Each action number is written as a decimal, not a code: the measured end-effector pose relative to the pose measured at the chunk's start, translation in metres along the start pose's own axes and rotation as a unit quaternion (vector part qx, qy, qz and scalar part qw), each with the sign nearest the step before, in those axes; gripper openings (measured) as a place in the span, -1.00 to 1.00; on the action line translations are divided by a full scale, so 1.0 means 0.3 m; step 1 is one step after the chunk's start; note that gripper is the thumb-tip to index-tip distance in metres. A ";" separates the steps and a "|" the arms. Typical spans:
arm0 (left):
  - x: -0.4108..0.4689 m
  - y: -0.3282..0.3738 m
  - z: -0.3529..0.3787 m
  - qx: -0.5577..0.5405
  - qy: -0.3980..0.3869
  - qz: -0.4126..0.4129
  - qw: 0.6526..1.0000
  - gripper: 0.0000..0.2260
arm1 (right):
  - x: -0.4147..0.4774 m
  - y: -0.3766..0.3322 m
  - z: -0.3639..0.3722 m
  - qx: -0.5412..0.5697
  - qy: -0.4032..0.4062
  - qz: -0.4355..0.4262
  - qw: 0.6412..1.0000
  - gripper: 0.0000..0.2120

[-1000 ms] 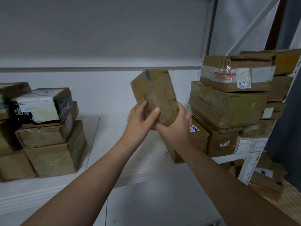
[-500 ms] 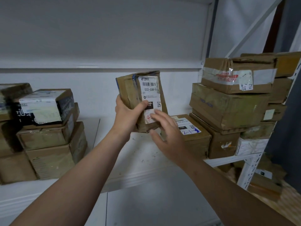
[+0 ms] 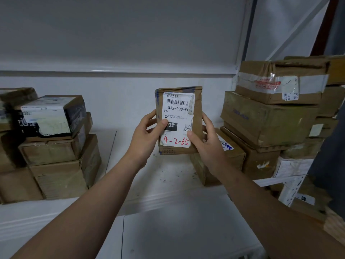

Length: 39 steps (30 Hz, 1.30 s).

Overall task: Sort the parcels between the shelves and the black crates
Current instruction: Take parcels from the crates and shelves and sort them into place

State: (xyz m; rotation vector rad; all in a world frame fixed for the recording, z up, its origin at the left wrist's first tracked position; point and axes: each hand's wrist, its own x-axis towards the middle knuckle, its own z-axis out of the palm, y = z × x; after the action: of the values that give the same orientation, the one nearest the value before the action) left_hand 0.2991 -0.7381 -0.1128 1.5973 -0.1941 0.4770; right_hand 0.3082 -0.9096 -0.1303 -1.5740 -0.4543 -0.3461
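Note:
A small brown cardboard parcel [image 3: 197,107] stands upright in front of me above the white shelf [image 3: 168,176]. Its white shipping label faces me, with a barcode, "032-038" and red handwriting "4-2-65". My left hand [image 3: 147,135] grips the parcel's left edge, thumb pressed on the label. My right hand [image 3: 207,144] holds the right edge and lower corner, thumb on the label's bottom. No black crate is in view.
A stack of brown boxes [image 3: 56,146] sits on the shelf at the left. A taller stack of parcels [image 3: 270,116] fills the right, with one low box [image 3: 233,156] just behind my right hand. Bare shelf lies between the stacks. A shelf post [image 3: 291,187] stands lower right.
The parcel turned from its plain side to show the label, then straightened upright and centred. My right hand came off it briefly and now holds its right edge again.

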 end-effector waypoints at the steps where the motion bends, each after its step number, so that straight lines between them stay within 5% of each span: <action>1: 0.000 -0.006 -0.004 -0.003 -0.001 -0.003 1.000 -0.56 | 0.001 0.001 0.003 -0.004 0.001 -0.003 1.000 -0.44; 9: 0.005 -0.049 -0.045 -0.022 0.006 -0.004 1.000 -0.56 | 0.016 0.011 0.047 -0.010 -0.015 -0.016 1.000 -0.45; 13: 0.004 -0.061 -0.063 0.051 0.022 -0.009 0.998 -0.50 | 0.018 0.022 0.089 -0.005 -0.028 -0.022 0.999 -0.48; 20: -0.141 -0.168 -0.156 0.145 -0.045 0.017 0.988 0.03 | -0.005 0.100 0.217 -0.081 0.021 0.009 0.996 -0.40; 25: -0.248 -0.241 -0.250 0.279 0.002 0.113 0.954 -0.36 | -0.054 0.170 0.296 -0.097 -0.035 0.017 0.994 -0.38; 28: -0.272 -0.246 -0.309 0.365 0.050 0.138 0.920 -0.62 | -0.082 0.176 0.349 -0.138 -0.090 -0.033 0.986 -0.52; 31: -0.292 -0.242 -0.365 0.398 0.076 0.142 0.903 -0.68 | -0.107 0.186 0.391 -0.141 -0.155 -0.061 0.976 -0.60; 35: -0.328 -0.253 -0.429 0.472 0.069 0.129 0.869 -0.70 | -0.134 0.223 0.429 -0.180 -0.217 -0.062 0.957 -0.46; 39: -0.341 -0.296 -0.479 0.604 0.031 0.124 0.786 -0.62 | -0.172 0.259 0.476 -0.264 -0.191 -0.050 0.944 -0.51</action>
State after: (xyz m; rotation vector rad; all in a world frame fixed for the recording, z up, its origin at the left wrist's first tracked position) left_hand 0.2169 -0.6050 -0.2333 2.8319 -0.0210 0.9709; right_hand 0.2932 -0.7729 -0.2313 -2.1618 -0.7898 -0.2482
